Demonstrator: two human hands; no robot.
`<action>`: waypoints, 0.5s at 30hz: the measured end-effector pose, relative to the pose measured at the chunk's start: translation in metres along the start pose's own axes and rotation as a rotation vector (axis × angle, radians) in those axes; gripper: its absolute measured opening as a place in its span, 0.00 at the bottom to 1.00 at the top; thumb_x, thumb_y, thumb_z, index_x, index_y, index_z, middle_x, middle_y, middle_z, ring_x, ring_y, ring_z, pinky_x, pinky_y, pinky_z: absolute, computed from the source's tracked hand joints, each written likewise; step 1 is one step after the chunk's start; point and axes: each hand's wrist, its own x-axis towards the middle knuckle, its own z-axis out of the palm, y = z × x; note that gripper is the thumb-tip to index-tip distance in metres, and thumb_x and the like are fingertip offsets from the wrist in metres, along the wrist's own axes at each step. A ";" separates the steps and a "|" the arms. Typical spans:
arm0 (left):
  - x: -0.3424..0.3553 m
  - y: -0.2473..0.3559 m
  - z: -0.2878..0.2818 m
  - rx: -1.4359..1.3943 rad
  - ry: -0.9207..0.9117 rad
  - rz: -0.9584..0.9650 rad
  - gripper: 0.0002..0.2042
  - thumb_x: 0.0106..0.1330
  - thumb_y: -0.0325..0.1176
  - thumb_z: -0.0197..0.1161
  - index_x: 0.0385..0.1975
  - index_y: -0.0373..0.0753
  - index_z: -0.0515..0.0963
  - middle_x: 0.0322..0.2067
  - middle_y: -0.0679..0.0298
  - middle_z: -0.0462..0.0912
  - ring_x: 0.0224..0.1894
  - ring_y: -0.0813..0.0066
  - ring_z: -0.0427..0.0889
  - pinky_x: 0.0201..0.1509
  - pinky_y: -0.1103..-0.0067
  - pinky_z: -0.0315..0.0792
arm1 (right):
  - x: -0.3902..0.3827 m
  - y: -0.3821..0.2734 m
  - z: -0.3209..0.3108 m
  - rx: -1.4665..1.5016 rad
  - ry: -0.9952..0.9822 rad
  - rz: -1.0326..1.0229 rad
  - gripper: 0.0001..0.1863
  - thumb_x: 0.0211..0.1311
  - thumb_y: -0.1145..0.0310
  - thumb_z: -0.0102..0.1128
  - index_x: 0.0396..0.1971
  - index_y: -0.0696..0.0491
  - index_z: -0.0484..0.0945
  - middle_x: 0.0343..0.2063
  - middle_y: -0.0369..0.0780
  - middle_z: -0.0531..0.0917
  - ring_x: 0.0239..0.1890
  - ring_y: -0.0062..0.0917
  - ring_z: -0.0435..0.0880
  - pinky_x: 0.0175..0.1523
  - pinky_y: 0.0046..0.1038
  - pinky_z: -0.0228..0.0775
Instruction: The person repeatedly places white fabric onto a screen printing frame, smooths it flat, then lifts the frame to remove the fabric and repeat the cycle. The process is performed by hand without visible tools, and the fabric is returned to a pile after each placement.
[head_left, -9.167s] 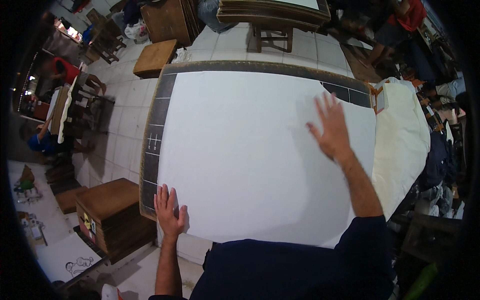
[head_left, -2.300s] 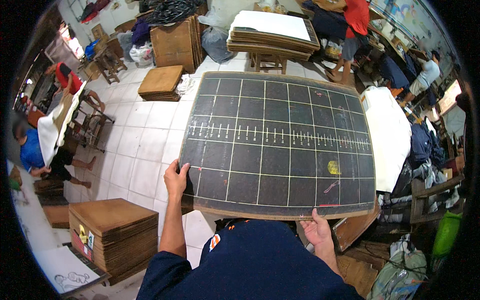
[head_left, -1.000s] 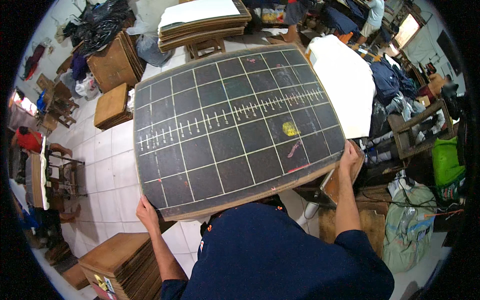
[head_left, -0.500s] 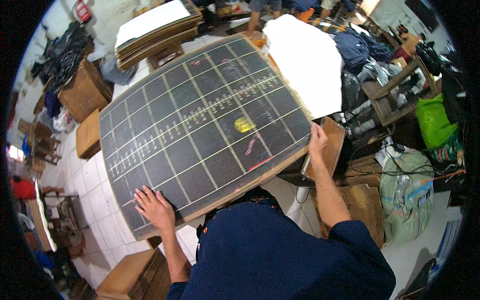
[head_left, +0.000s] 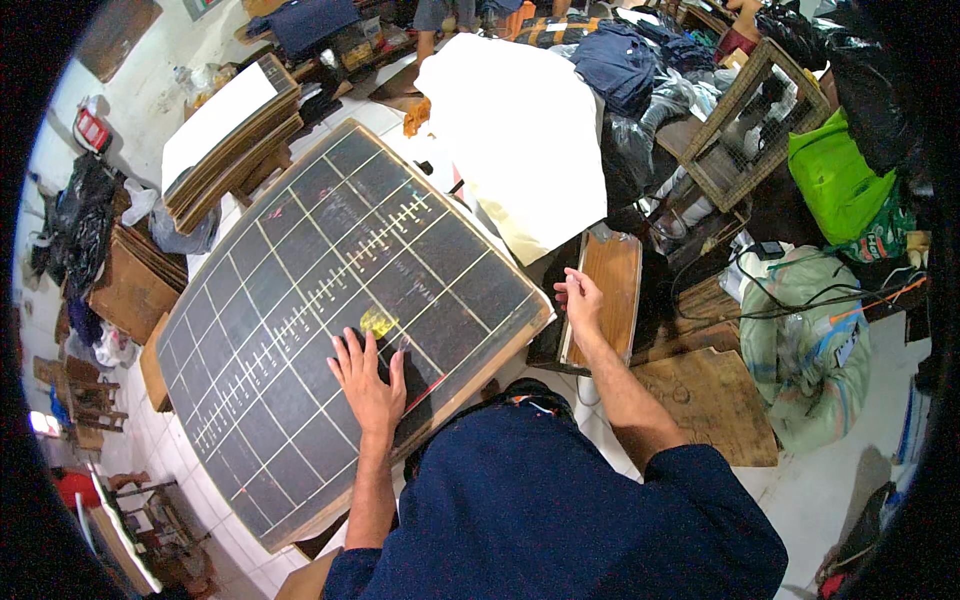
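Observation:
A large dark board (head_left: 300,370) with a pale grid and a row of short tick marks lies tilted across the view. My left hand (head_left: 370,393) is spread over its near right part, fingers stretched just below a yellow patch (head_left: 378,320). A short red line (head_left: 427,390) shows on the board beside that hand. My right hand (head_left: 582,305) is off the board's right corner, loosely curled with thumb and index finger a little apart. Nothing shows in it. Below that hand is a wooden box-like piece (head_left: 610,285).
White sheets (head_left: 520,140) adjoin the board's far right edge. A stack of brown boards (head_left: 235,140) topped with white stands at the far left. To the right are a mesh-filled wooden frame (head_left: 745,125), a green bag (head_left: 840,175), a pale sack (head_left: 805,350) and black cables (head_left: 800,312).
My left hand has moved from the board's near left part toward the yellow patch. My right hand has let go of the board's right edge. The whole view has shifted.

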 end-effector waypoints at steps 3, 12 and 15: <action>0.000 0.009 0.005 0.049 0.047 -0.032 0.27 0.67 0.43 0.62 0.63 0.38 0.70 0.70 0.48 0.60 0.74 0.47 0.52 0.76 0.53 0.43 | 0.018 0.013 -0.011 -0.325 -0.045 -0.464 0.11 0.65 0.69 0.61 0.47 0.50 0.83 0.33 0.39 0.88 0.31 0.25 0.83 0.37 0.29 0.75; 0.005 0.019 0.001 0.070 0.054 -0.044 0.26 0.67 0.40 0.62 0.63 0.39 0.71 0.70 0.50 0.61 0.74 0.50 0.54 0.76 0.55 0.43 | 0.087 -0.009 0.022 -1.035 -0.131 -1.296 0.08 0.51 0.71 0.63 0.34 0.50 0.81 0.41 0.35 0.78 0.51 0.34 0.74 0.58 0.40 0.67; 0.005 0.021 0.001 0.084 0.042 -0.067 0.26 0.66 0.38 0.62 0.64 0.41 0.70 0.70 0.51 0.61 0.74 0.50 0.55 0.76 0.55 0.44 | 0.103 -0.013 0.029 -1.049 -0.264 -1.330 0.07 0.52 0.70 0.62 0.34 0.50 0.80 0.41 0.35 0.78 0.51 0.34 0.74 0.60 0.41 0.65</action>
